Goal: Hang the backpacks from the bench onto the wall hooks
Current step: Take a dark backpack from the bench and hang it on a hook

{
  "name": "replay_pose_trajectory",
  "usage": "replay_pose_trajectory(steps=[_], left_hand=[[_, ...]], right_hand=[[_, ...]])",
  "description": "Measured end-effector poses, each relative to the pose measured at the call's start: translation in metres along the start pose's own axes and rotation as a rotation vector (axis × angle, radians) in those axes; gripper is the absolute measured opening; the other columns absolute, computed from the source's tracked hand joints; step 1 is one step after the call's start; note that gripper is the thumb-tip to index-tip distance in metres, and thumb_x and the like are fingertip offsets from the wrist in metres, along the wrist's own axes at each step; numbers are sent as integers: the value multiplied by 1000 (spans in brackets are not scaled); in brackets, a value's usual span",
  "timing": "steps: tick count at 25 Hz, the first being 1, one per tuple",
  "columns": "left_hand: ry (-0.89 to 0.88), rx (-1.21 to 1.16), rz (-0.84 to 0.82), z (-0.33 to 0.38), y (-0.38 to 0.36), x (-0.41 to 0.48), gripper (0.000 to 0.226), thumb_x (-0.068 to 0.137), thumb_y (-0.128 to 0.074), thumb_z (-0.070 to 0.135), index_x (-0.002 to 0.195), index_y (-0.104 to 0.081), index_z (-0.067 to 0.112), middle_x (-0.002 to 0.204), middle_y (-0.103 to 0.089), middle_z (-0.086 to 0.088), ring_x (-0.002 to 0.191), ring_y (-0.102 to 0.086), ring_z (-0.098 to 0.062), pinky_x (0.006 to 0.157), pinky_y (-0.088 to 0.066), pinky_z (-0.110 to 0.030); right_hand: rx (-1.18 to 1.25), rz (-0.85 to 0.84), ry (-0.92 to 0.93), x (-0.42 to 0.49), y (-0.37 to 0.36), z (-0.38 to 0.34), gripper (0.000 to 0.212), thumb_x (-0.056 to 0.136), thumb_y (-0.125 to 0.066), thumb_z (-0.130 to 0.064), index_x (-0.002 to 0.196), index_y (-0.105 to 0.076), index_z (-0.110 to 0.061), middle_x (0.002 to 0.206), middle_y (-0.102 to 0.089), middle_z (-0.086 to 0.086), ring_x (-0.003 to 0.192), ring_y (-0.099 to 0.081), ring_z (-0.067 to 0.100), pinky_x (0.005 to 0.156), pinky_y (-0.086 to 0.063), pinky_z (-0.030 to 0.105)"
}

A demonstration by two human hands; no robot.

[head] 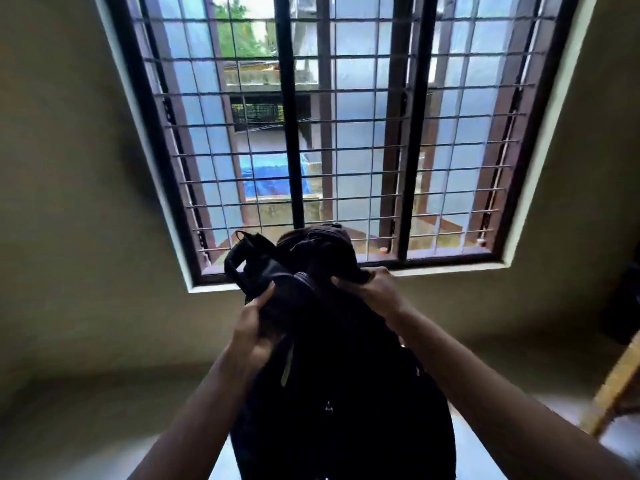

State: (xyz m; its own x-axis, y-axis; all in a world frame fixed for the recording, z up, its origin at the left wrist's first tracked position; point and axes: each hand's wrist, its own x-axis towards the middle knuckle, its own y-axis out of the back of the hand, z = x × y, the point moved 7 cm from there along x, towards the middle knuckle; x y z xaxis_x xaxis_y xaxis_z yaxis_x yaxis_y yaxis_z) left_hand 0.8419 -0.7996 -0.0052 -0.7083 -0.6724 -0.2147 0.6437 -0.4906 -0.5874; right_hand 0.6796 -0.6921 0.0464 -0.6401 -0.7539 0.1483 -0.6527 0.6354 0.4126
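The person holds a black backpack (346, 393) up in front of the body, with both arms stretched forward. It hangs in the air in the lower middle of the view, and its top reaches the lower edge of a barred window (291, 133). The bag touches no surface that I can see.

The left hand (252, 330) is closed on the upper left part of the bag, where a padded shoulder strap (242, 258) loops upward; the fingers curl into the fabric and the thumb lies on the outside. The right hand (374, 289) grips the top of the bag on the other side, its fingers bent tightly over a fold of material. I judge that the two hands take the bag near its top so that the weight hangs straight down and the top part stays free to go over a hook.

No wall hook is in view. The greenish wall (69, 202) on both sides of the window shows nothing to hang on, so I think the person must first find the hook. The top loop of the bag is too dark to make out.

At the right edge is a piece of wooden furniture (620, 379), blurred; I cannot tell if it is the bench.
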Motion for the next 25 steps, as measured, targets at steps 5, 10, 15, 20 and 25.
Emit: replay_pose_trajectory(steps=[5, 10, 15, 20, 25], left_hand=[[-111, -108, 164, 70, 115, 5, 20, 86, -52, 26, 87, -62, 9, 49, -67, -1, 37, -62, -9, 36, -46, -14], [-247, -135, 382, 126, 235, 29, 42, 89, -51, 29, 62, -76, 9, 58, -73, -4, 47, -68, -15, 42, -52, -19], [-267, -171, 603, 163, 321, 52, 34, 90, -50, 30, 75, -72, 9, 63, -74, -6, 54, -71, -19, 48, -56, -24], [-272, -254, 758, 178, 392, 66, 25, 90, -50, 30, 89, -66, 11, 70, -76, -4, 61, -72, -18, 52, -57, -24], [-209, -268, 830, 183, 437, 98, 25, 90, -52, 29, 84, -66, 10, 65, -75, -5, 56, -71, -19, 61, -55, -30]], right_hand=[[23, -202, 75, 60, -137, -38, 33, 69, -79, -36, 81, -76, -5, 77, -74, 12, 69, -62, 13, 65, -45, 27], [16, -438, 132, 122, -286, -56, 32, 70, -78, -37, 86, -75, -9, 87, -76, 12, 77, -67, 17, 72, -51, 32], [-69, -578, 69, 185, -412, -41, 38, 69, -75, -47, 85, -73, -12, 85, -74, 8, 82, -68, 22, 71, -50, 34], [-199, -690, -68, 216, -524, 4, 29, 75, -70, -43, 84, -70, -16, 90, -73, 11, 93, -67, 29, 66, -40, 26], [-194, -602, -226, 243, -574, 48, 32, 84, -65, -28, 113, -67, -14, 113, -70, 12, 111, -61, 30, 85, -45, 29]])
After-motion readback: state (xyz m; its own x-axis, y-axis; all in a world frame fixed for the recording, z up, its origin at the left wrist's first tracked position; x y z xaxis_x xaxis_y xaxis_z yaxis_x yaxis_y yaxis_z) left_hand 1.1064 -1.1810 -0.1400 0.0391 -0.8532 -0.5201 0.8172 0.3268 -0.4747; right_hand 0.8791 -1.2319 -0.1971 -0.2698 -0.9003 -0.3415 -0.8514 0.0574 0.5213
